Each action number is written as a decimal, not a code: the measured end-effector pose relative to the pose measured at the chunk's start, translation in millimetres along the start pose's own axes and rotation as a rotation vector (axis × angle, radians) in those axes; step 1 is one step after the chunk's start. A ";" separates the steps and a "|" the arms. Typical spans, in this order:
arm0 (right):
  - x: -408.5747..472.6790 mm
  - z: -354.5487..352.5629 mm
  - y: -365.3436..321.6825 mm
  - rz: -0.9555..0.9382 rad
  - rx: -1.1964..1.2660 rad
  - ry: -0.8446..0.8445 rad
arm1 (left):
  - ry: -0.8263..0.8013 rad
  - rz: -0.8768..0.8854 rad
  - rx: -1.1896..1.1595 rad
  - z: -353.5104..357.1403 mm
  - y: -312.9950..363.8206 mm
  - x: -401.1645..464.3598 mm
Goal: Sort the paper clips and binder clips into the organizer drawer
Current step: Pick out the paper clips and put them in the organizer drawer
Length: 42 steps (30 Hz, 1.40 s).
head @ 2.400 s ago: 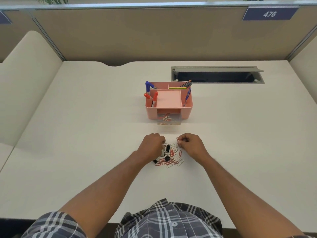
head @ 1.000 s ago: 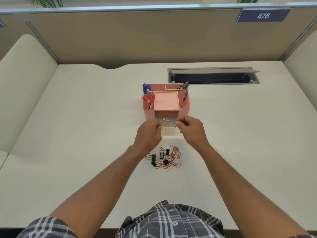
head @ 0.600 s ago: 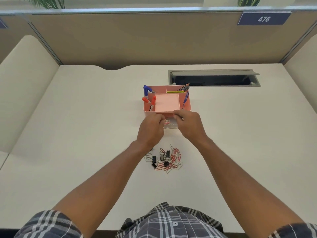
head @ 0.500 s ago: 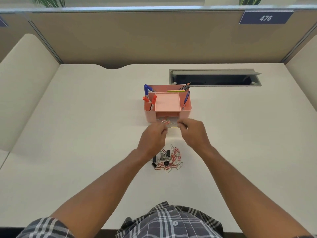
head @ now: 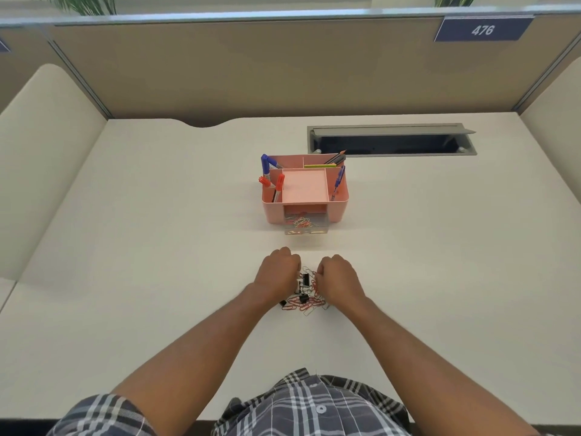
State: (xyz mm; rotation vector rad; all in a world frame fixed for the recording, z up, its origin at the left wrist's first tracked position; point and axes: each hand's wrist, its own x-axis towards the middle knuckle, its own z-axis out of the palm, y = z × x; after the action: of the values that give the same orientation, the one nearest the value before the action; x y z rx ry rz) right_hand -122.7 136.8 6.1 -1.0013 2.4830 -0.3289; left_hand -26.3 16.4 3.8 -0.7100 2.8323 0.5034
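A heap of red and silver paper clips mixed with small black binder clips (head: 304, 302) lies on the desk in front of me. Both hands rest on the heap's far part, knuckles up and fingers curled down. My left hand (head: 278, 275) covers its left side and my right hand (head: 339, 280) its right side, fingertips touching red clips. The fingertips are hidden, so any grip is unclear. Beyond them stands the pink organizer (head: 341, 199). Its clear drawer (head: 306, 227) is pulled out toward me and holds several red paper clips.
Pens, markers and pencils stand in the organizer's side and back compartments. A grey cable hatch (head: 391, 140) is set into the desk behind it. Beige cubicle walls close off the back and both sides.
Both hands were over the open drawer one second ago. They have since pulled back toward me and come down on the clip heap.
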 end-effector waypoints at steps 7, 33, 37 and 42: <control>1.7 -10.9 10.7 0.097 0.299 -0.027 | 0.013 0.039 0.092 2.6 -1.1 -4.1; 36.3 -83.6 -36.5 -0.159 0.467 0.296 | 0.551 -0.073 -0.554 -67.8 7.9 28.0; 39.3 -89.8 -38.4 -0.199 0.430 0.236 | 0.563 -0.058 -0.575 -69.4 9.8 27.4; 14.3 -82.5 -22.1 -0.240 0.472 0.364 | 0.648 0.046 -0.552 -49.9 7.0 4.4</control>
State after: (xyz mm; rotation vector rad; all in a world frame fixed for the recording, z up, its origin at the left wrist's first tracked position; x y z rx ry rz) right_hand -158.4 115.5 82.1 -1.1033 2.4015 -1.2045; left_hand -38.0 2.1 50.9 -1.0603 3.3198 1.3051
